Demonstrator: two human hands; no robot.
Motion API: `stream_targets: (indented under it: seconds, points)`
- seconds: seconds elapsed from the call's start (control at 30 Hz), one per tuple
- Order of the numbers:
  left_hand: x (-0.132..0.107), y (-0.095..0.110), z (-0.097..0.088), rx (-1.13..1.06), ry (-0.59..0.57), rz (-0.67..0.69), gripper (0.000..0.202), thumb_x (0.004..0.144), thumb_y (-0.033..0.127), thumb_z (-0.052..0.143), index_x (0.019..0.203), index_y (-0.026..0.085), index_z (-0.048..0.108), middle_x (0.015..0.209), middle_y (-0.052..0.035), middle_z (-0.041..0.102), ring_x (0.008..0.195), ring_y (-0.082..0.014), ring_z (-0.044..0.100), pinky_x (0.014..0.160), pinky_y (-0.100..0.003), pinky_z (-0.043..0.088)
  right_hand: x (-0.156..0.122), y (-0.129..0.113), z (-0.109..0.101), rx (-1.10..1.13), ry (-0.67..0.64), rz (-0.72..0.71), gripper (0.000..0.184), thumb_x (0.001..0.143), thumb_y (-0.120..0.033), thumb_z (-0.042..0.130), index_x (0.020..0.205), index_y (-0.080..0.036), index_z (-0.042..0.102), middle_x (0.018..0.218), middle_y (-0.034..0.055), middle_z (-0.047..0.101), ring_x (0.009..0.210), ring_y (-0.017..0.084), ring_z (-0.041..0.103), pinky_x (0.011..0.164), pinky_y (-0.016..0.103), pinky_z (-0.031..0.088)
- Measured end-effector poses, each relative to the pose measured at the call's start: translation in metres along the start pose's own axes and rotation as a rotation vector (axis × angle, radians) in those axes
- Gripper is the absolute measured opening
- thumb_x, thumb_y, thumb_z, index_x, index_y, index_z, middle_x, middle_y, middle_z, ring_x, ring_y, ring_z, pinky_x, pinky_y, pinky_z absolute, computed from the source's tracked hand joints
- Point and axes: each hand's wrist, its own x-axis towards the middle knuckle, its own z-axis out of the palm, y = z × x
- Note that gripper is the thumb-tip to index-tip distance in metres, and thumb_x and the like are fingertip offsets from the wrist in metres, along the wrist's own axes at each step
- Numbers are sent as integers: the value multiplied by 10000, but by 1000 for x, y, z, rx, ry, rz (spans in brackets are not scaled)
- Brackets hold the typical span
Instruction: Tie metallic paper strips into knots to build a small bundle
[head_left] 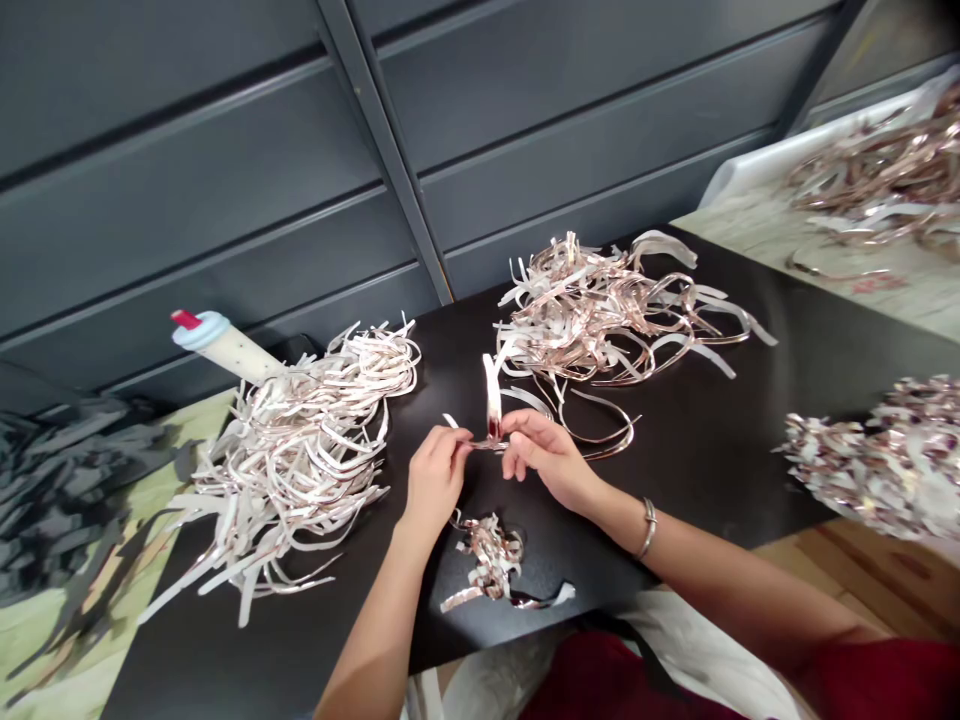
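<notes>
The operator's left hand point(436, 478) and right hand point(546, 458) are bare, as are both forearms; the right wrist carries one slim silver-coloured metal bangle point(647, 528); the upper body wears a dark red garment point(622, 685) with a short red sleeve point(889, 682) at the right arm; a white cloth apron point(709, 660) lies over the garment; a narrow black strap point(637, 660) runs across the white cloth.
</notes>
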Motion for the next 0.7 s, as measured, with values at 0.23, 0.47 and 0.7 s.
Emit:
stream_targets:
  seconds: [0.23, 0.47, 0.7]
  points:
    - [-5, 11, 9, -997, -80, -486, 320, 836, 490, 541, 782, 184, 463, 564, 51, 468, 477, -82, 433, 485, -207, 338, 8, 10, -8, -123, 38, 222, 300, 750, -413, 636, 891, -149, 621, 731, 8, 600, 467, 61, 520, 399, 187, 407]
    - [-8, 9, 9, -906, -60, -564, 294, 816, 441, 590, 835, 147, 592, 542, 37, 500, 495, -79, 452, 490, -198, 353, 5, 2, -3, -94, -73, 274, 332, 742, -449, 650, 659, -131, 607, 557, -17, 567, 439, 52, 487, 381, 156, 379]
    - [-13, 10, 11, -754, -120, -643, 307, 712, 424, 687, 792, 128, 667, 570, -5, 616, 447, -91, 521, 454, -203, 411, 2, 11, -4, -365, -61, 148, 190, 786, -318, 576, 716, -146, 615, 555, -25, 573, 423, 67, 492, 419, 185, 411]
